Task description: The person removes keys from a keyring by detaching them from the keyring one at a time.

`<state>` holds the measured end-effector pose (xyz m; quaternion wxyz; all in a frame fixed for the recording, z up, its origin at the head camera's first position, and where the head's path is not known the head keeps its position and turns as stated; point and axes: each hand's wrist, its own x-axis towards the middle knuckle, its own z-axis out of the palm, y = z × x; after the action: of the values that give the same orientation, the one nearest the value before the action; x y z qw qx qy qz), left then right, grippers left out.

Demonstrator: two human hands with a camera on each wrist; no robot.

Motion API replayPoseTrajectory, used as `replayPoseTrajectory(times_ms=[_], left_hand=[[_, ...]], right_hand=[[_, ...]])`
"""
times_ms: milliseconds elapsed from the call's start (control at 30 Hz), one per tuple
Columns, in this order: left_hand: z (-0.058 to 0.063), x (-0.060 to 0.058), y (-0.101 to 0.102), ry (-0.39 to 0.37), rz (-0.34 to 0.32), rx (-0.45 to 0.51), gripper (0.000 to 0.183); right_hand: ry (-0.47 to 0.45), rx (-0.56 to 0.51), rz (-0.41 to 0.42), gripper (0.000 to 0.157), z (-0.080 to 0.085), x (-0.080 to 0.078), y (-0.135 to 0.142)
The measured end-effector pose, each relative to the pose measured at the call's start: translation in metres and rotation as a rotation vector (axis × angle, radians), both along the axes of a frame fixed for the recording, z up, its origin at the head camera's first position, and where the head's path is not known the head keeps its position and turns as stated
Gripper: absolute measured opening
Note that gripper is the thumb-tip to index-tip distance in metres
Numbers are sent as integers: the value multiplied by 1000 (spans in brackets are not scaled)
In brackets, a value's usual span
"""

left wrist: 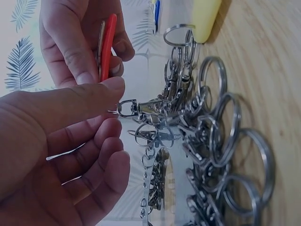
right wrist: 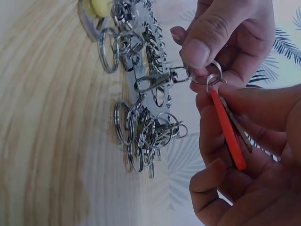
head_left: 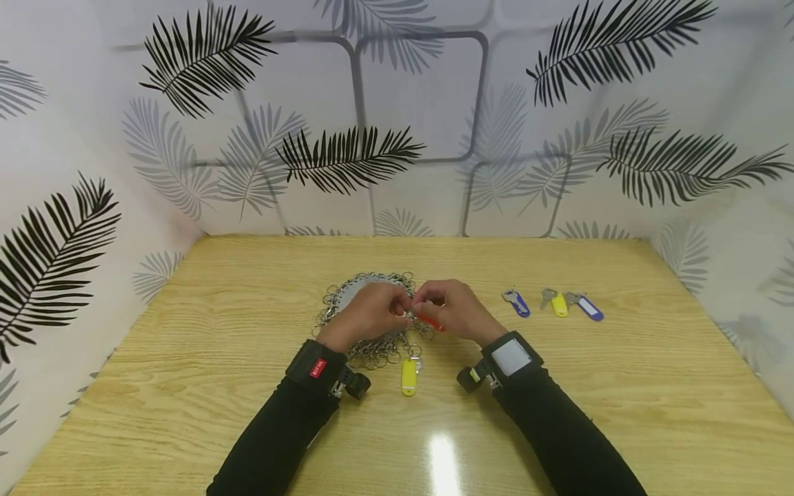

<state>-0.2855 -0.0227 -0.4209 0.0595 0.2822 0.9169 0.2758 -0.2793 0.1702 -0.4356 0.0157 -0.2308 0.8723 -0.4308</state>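
My left hand (head_left: 372, 310) pinches a metal split ring between thumb and forefinger. That ring hangs from a swivel clasp (right wrist: 153, 81) on the round rack of clasps and rings (head_left: 355, 284). From the right, my right hand (head_left: 455, 310) holds a red key tag (right wrist: 227, 129) with a key (right wrist: 239, 126) beside it. The tag's small ring (right wrist: 213, 83) meets the split ring at the left fingertips in the right wrist view. A yellow key tag (head_left: 409, 377) with a key hangs off the rack's near side, below both hands.
To the right on the wooden table (head_left: 186, 358) lie a blue key tag (head_left: 521, 305), a yellow key tag (head_left: 560, 305) and another blue key tag (head_left: 591, 308), each with keys. A leaf-patterned wall covering (head_left: 422, 96) stands behind the table.
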Motion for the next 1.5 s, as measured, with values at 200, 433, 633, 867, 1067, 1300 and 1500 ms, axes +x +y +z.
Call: replayPoseTrajectory(times_ms=[200,433,633,867,1067,1300,1500], left_hand=[[0,1,-1,-40,-4,5,18],[-2,-1,-3,-79,-19,56,15],[-3,-2,-3,-40,-6,54,8],[-3,-2,-3,-18,-24,35,16],[-1,0,-1,-14,-39,43,20],[2,0,-2,129,11,134,8],[7,2,-1,80,62,247,6]], right_hand=[[-6,-4,-19,5,2,0,1],[-4,-22,-1,7,0,-2,2],[-14,-27,45,4,-2,-3,1],[-4,-11,-1,5,0,-1,1],[-33,-54,-79,10,1,-2,2],[-103,-174,-32,27,5,-2,3],[-132,-194,13,20,6,-1,4]])
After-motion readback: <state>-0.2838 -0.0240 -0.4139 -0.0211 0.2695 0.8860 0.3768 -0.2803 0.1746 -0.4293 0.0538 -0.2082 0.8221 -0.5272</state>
